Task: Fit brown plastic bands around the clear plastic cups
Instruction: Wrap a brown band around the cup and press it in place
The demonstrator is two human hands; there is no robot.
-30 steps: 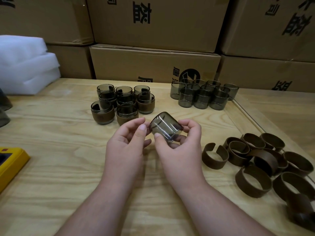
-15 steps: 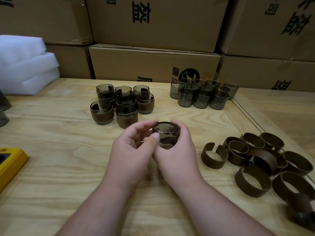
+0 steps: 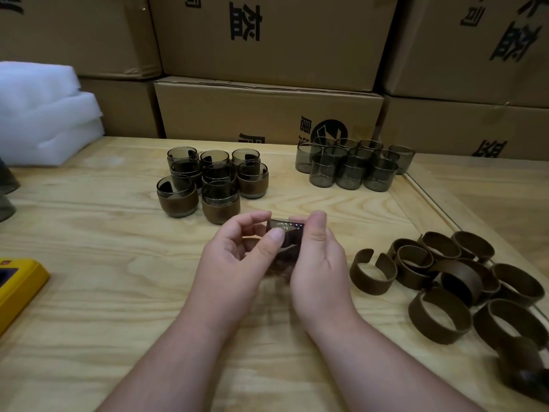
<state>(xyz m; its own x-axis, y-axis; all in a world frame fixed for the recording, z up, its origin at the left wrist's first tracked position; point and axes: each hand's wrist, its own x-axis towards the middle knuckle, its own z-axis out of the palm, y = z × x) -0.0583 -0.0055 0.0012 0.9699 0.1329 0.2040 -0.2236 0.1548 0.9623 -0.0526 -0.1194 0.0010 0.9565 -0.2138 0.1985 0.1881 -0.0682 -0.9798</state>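
A smoky clear plastic cup [image 3: 286, 233] is held between both hands above the middle of the wooden table [image 3: 89, 263]. My left hand [image 3: 237, 257] pinches its left side with thumb and curled fingers. My right hand [image 3: 319, 263] grips its right side, the fingers wrapped behind it. Most of the cup is hidden by the hands; I cannot tell whether a band is on it. Several loose brown bands [image 3: 463, 281] lie at the right. Several bare cups [image 3: 353, 168] stand at the back right. Several banded cups [image 3: 214, 179] stand at the back centre.
Stacked cardboard boxes [image 3: 267, 114] wall off the back of the table. White foam sheets [image 3: 44, 114] are piled at the back left. A yellow device [image 3: 17, 286] lies at the left edge. A raised wooden strip [image 3: 430, 203] runs diagonally at the right.
The cup has turned from tilted on its side to upright and sunk lower between my hands, which have closed in around it.
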